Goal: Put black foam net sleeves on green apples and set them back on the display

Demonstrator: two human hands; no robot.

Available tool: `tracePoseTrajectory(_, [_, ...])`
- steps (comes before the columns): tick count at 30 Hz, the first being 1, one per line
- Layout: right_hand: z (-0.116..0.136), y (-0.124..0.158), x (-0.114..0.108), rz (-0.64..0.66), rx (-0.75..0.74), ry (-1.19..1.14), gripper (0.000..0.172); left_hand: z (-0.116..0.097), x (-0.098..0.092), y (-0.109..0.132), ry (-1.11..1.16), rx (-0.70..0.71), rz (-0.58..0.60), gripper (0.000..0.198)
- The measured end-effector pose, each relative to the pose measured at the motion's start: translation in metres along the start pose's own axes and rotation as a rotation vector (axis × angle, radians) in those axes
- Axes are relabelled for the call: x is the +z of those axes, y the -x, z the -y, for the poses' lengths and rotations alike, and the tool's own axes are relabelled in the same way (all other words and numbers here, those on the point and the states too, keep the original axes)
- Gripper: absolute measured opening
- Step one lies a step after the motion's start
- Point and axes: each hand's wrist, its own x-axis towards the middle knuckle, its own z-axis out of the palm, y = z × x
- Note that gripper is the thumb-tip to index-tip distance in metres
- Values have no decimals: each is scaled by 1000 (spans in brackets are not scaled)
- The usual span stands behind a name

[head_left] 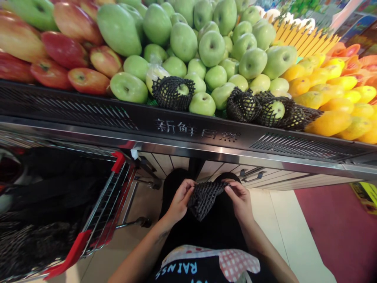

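Both hands hold one black foam net sleeve low in front of my body. My left hand pinches its left edge and my right hand pinches its right edge, fingers closed on the mesh. The sleeve hangs empty between them. Above, on the shelf, lie green apples. One apple sits in a black net, and another netted apple lies among several empty nets.
A dark shelf rail with white characters runs across the view. Red apples lie at the left and yellow mangoes at the right. A shopping cart with red trim stands at my left, holding dark nets.
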Motion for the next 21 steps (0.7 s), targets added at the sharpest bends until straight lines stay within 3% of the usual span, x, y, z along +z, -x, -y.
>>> tracePoseTrajectory(3, [-1,2,4,9,30,-60,23,2,1,-3,-17,-38,-2,34])
tracePoseTrajectory(6, [-3,8,9,-43,-20,29,26,0,4,-2,-19,-40,0,28])
tracePoseTrajectory(8, [-3,11,10,-72,-108,195,20,-1,3,1,49,17,-97,26])
tracePoseTrajectory(11, [-3,15,7,-8,-253,421,10,-2,-3,8,128,179,-186,32])
tracePoseTrajectory(16, [0,17,9,78,-409,594,18,-4,-12,17,-74,275,-22,35])
tracePoseTrajectory(21, [3,18,11,127,-377,549,16,-7,-11,12,-242,308,-135,26])
